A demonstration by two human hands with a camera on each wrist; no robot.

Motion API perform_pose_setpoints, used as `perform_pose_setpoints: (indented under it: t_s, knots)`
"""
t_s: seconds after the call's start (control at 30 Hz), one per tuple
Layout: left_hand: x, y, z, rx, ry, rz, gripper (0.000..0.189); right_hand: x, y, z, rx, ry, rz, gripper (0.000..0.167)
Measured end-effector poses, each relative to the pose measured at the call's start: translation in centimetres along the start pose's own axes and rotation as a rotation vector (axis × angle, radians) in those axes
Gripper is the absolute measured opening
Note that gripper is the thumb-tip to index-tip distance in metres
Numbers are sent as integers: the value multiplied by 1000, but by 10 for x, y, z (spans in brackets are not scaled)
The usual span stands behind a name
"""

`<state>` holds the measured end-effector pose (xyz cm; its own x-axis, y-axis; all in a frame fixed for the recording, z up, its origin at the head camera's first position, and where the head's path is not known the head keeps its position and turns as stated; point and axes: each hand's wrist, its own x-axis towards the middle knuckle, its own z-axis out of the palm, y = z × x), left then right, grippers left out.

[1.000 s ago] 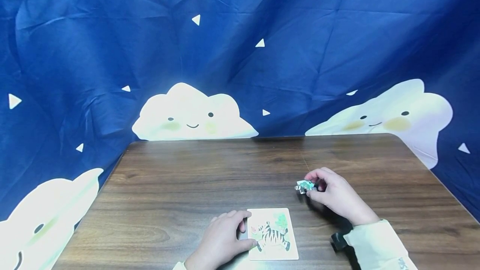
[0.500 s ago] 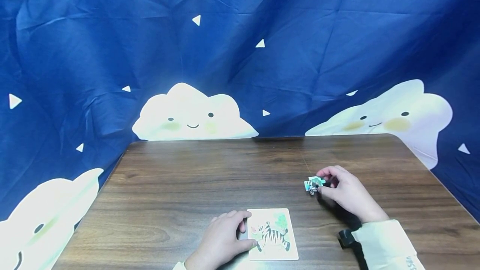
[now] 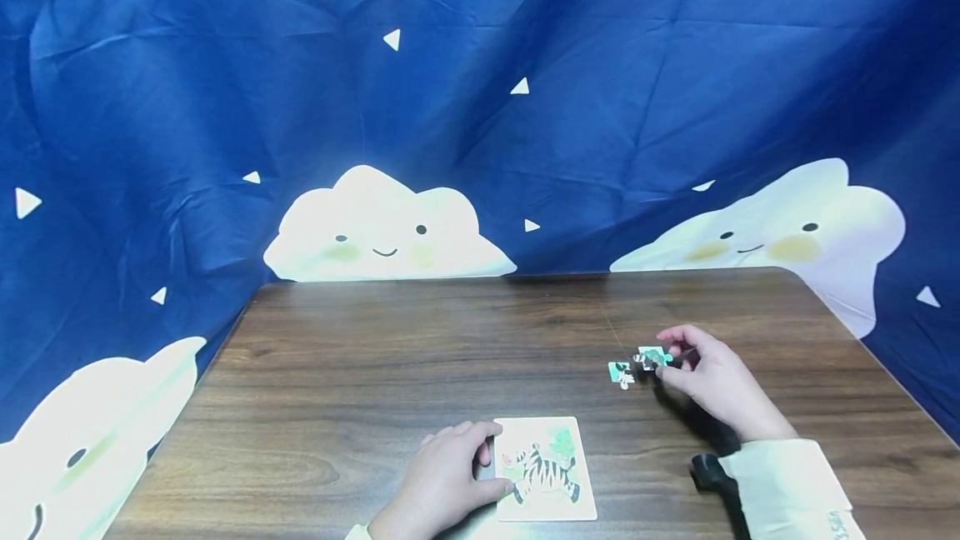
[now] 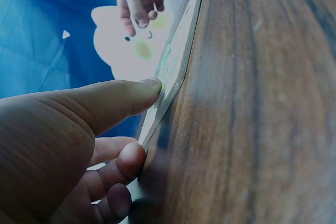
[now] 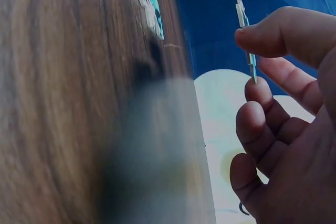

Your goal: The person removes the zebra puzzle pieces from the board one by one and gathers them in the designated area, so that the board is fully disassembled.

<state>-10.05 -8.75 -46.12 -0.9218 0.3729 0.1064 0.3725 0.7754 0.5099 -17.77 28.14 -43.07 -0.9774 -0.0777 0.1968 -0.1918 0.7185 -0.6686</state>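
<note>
In the head view, my left hand (image 3: 446, 473) holds the left edge of a square zebra puzzle board (image 3: 547, 469) that lies flat on the table. Its thumb (image 4: 139, 95) presses on the board's face, with the other fingers by the edge. My right hand (image 3: 723, 386) pinches a small green-and-white puzzle piece (image 3: 651, 357) between thumb and fingers, raised off the wood. Just left of it, a second puzzle piece (image 3: 621, 374) lies on the table. The right wrist view shows the held piece (image 5: 241, 13) edge-on, apart from the one lying below.
The brown wooden table (image 3: 360, 365) reaches back to a blue curtain (image 3: 450, 107) printed with smiling white clouds. A black device (image 3: 707, 473) sits under my right cuff. My right arm's shadow falls across the tabletop.
My right hand has moved right and slightly back with one puzzle piece. The other piece now lies separately on the table, left of that hand. My left hand and the board have stayed put.
</note>
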Motion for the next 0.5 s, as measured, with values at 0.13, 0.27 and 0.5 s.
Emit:
perform_pose_setpoints:
  t_s: [0.13,0.27,0.5]
  knots:
    - [0,0,0,1,0,3,60,-1,4,-3,20,13,22,44]
    - [0,0,-1,-2,-1,6,60,-1,9,-6,-7,34,46,45]
    - [0,1,-1,-1,4,10,60,-2,21,-10,-74,54,89,41]
